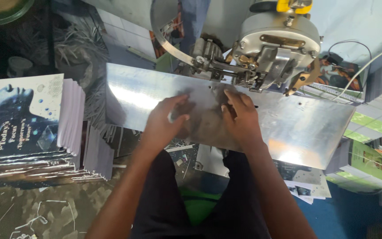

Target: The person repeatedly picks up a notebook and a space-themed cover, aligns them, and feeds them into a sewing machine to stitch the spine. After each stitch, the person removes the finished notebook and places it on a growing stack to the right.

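Two bare hands rest on the shiny metal plate point(155, 95) of a stitching machine point(270, 44).

The left hand point(166, 121) lies palm down on the plate, fingers curled together around something small and pale; what it is cannot be told. The right hand point(239, 117) lies just beside it, flat, fingers pressed together and pointing far toward the machine head. One plate and one machine show. At the left stands one tall stack of booklets point(27, 128) with a dark blue cover that bears a face and pale lettering. At the right lie several lower stacks of printed sheets point(372, 128) in green and white. One white cable point(368, 64) runs at the far right. Paper scraps point(45, 212) litter the near floor.
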